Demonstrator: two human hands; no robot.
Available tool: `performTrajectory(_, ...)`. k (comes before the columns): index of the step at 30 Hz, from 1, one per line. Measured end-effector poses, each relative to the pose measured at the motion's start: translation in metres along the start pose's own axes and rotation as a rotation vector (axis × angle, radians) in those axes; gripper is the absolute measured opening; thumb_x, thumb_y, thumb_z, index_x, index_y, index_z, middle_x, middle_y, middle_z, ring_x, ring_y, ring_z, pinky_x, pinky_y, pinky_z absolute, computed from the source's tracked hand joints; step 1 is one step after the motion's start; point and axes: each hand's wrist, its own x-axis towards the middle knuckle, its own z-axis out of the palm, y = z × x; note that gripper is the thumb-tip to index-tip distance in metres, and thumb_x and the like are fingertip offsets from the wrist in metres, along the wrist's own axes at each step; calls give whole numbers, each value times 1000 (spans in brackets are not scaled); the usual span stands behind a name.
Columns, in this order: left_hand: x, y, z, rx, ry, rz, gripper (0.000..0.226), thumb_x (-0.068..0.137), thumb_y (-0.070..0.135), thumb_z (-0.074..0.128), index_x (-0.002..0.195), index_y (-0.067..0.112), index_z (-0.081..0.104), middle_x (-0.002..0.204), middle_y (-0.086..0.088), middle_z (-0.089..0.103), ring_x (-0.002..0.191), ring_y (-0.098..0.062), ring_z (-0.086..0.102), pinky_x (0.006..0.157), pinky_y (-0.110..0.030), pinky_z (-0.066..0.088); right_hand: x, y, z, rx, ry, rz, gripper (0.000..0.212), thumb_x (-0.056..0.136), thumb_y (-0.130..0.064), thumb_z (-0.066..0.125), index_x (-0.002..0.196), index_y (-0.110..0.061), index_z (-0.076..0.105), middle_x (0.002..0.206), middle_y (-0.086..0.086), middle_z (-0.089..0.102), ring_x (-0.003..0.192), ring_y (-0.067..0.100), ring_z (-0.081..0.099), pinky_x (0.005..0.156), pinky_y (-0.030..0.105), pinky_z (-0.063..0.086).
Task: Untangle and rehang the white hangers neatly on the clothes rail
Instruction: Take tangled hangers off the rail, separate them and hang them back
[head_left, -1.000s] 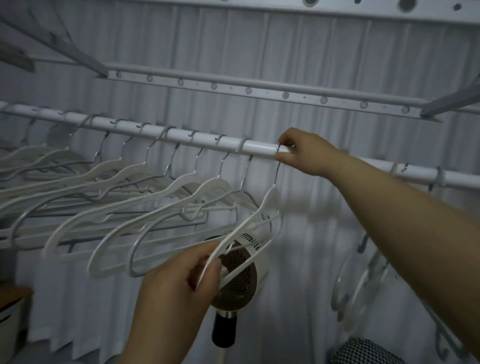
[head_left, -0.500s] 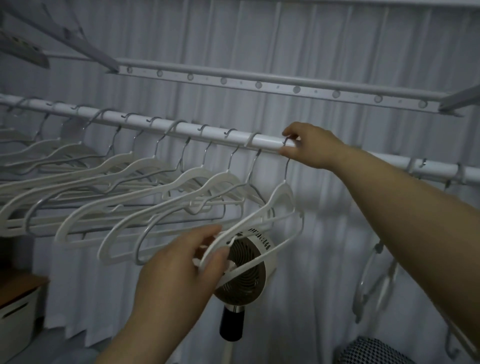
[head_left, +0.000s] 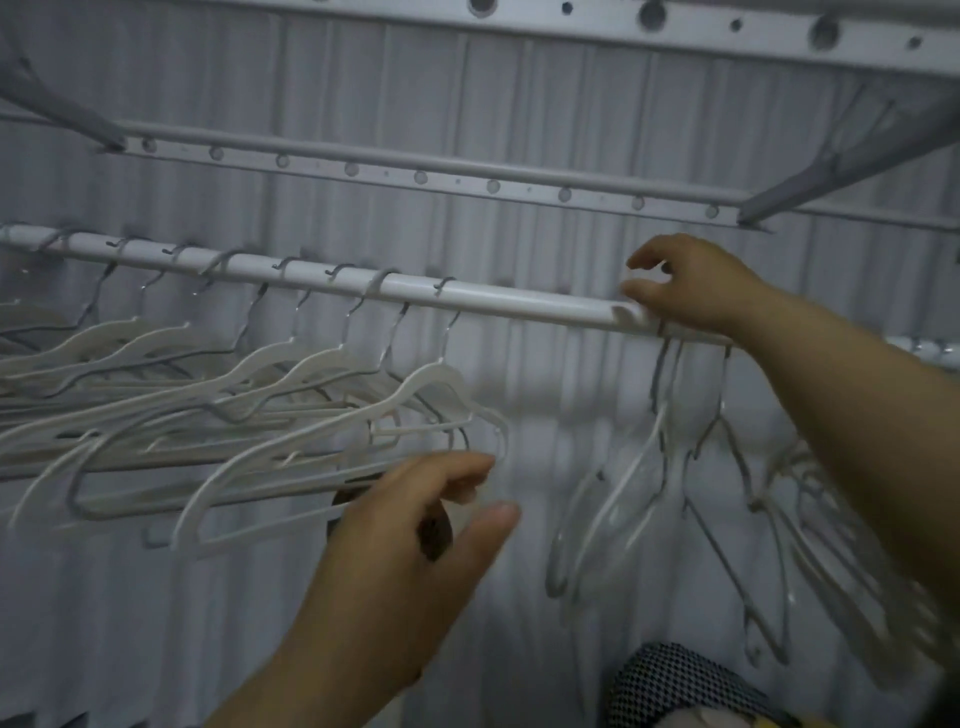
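Note:
A white clothes rail (head_left: 519, 301) runs from the left edge down to the right. Several white hangers (head_left: 291, 415) hang on its left half in an even row. The last hanger in the row (head_left: 415, 400) hangs freely. My left hand (head_left: 415, 545) hovers just below its right end, fingers relaxed and holding nothing. My right hand (head_left: 691, 286) rests on the rail farther right, thumb against the tube and fingers loosely curved over it. Directly under that hand a tangled bunch of white hangers (head_left: 670, 483) dangles at steep angles, its hooks partly hidden by my palm.
A pleated white curtain (head_left: 519, 104) fills the background. Two perforated bars (head_left: 421, 176) of the drying rack run above the rail. A dark fan head (head_left: 436, 530) peeks out behind my left hand. A black-and-white checked object (head_left: 675, 686) sits at the bottom right.
My left hand has let go of the last hanger, which now hangs in the row. My right hand has slid right along the rail to above the tangled bunch. The view shifted right.

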Motion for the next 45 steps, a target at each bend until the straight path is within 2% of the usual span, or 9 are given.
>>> performTrajectory(5, -13, 12, 44, -94, -164, -125, 32, 55, 58, 62, 83, 50, 50, 90, 22, 65, 92, 3, 60, 90, -25, 50, -20, 38, -5, 41, -107, 118, 48, 89, -32, 53, 130, -8, 46, 134, 12, 50, 121, 28, 48, 97, 33, 38)
performTrajectory(8, -16, 16, 56, -115, -148, -153, 22, 78, 29, 67, 80, 45, 52, 80, 16, 69, 78, 5, 62, 76, -14, 48, -25, 43, -6, 23, -144, 91, 46, 91, -28, 52, 131, -7, 45, 133, 14, 51, 119, 29, 49, 95, 33, 39)
performTrajectory(13, -17, 15, 65, -161, -188, -230, 22, 83, 11, 58, 71, 28, 60, 43, 13, 60, 41, 9, 50, 48, -2, 34, -24, 38, -3, -11, -134, 40, 38, 91, -27, 52, 125, -10, 51, 127, 13, 55, 115, 30, 51, 94, 35, 40)
performTrajectory(17, -23, 11, 67, -141, -147, -271, 30, 82, 7, 60, 59, 26, 60, 44, 13, 61, 44, 6, 52, 50, -4, 38, -21, 33, 4, -16, -89, 36, 33, 90, -30, 53, 118, -12, 55, 122, 13, 59, 111, 32, 53, 93, 38, 42)
performTrajectory(23, -20, 0, 43, -244, 4, -342, 22, 81, 16, 63, 60, 17, 68, 54, 5, 70, 59, -14, 61, 72, -42, 53, -15, 18, 10, -20, -72, 20, 36, 90, -31, 52, 119, -10, 53, 122, 14, 58, 112, 32, 51, 93, 37, 39)
performTrajectory(27, -16, -4, 24, -248, 58, -296, 17, 78, 19, 64, 62, 17, 70, 57, 4, 72, 55, -1, 62, 68, -21, 50, -4, -1, 15, -41, -117, -16, 38, 89, -36, 52, 120, -13, 52, 122, 10, 59, 111, 28, 53, 92, 34, 38)
performTrajectory(30, -17, -10, 8, -251, 86, -315, 29, 82, 0, 60, 59, 15, 69, 53, 6, 70, 52, 3, 62, 53, -3, 45, 3, -18, 22, -33, -127, -40, 39, 88, -38, 53, 120, -15, 52, 122, 8, 59, 111, 27, 53, 93, 32, 35)
performTrajectory(34, -20, -17, -8, -268, 92, -316, 31, 83, -2, 57, 62, 17, 68, 49, 4, 67, 45, 4, 58, 48, -3, 44, 8, -42, 32, 10, -150, -72, 48, 88, -39, 53, 130, -18, 45, 128, 2, 57, 118, 24, 51, 99, 34, 33)
performTrajectory(45, -15, -39, -36, -281, 53, -288, 36, 86, -2, 52, 64, 23, 65, 50, 7, 67, 46, 5, 58, 50, -9, 48, 16, -74, 42, -33, -141, -78, 41, 88, -37, 53, 124, -18, 51, 123, 6, 58, 113, 25, 52, 95, 35, 35)
